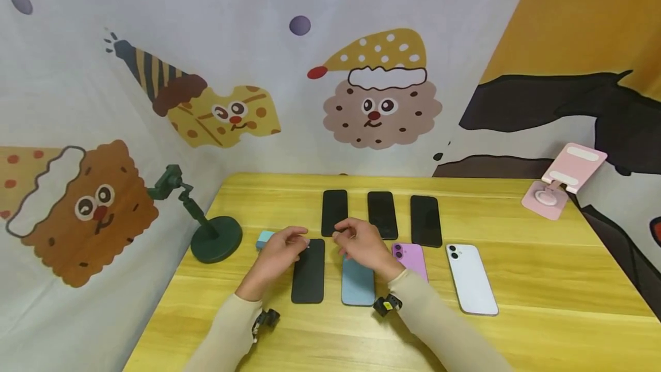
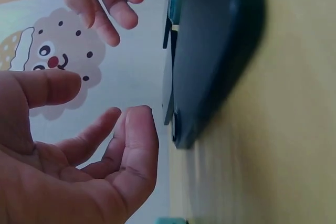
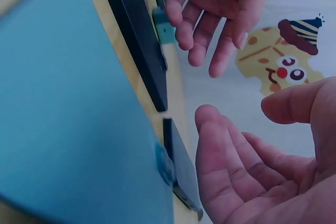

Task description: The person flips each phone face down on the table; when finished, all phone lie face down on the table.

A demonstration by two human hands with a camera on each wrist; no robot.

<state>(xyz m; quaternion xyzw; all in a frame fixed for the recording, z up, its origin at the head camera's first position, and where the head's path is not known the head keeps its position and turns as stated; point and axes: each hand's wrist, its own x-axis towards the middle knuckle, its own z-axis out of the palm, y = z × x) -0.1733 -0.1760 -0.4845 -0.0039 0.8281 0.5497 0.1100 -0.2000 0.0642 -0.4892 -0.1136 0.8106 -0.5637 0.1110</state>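
Note:
My left hand [image 1: 279,254] hovers over the upper left of a black phone [image 1: 308,280], its fingers loosely bent with nothing between them. Over the top of a blue phone [image 1: 357,289] is my right hand [image 1: 366,245], partly hiding it; thumb and fingers stand apart in the right wrist view. The two palms face each other across a gap. A purple phone [image 1: 411,257] lies partly behind the right wrist, and a white phone [image 1: 472,280] is farther right. Behind them is a row of dark phones: one at left [image 1: 334,211], one in the middle [image 1: 383,214], one at right [image 1: 426,221].
On the wooden table [image 1: 542,280], a dark green stand [image 1: 217,240] rises at the left. A small light-blue block [image 1: 264,239] sits beside my left hand, partly hidden. At the back right stands a pink phone stand [image 1: 575,166]. A cartoon-printed cloth [image 1: 248,4] hangs behind the table.

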